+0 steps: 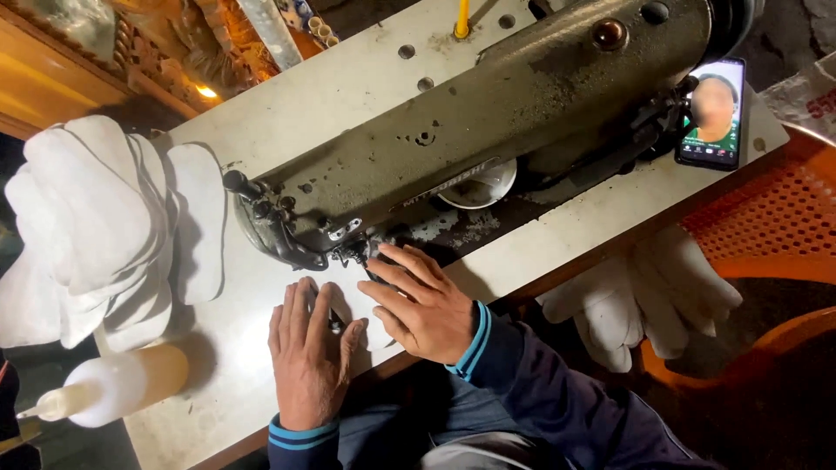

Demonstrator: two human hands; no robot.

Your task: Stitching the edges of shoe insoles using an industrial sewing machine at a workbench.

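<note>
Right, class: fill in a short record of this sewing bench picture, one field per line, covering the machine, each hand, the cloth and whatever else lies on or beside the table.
machine: grey industrial sewing machine on a white table
left hand: flat on the table, fingers toward the needle area
right hand: flat on white fabric by the presser foot
stack: white cut pieces at the table's left end
bottle: squeeze bottle, lying near the front edge
phone: smartphone, screen lit
side: white gloves beside an orange plastic chair

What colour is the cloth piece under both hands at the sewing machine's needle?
White, matching the table; the white cloth piece shows best in the head view.
</note>
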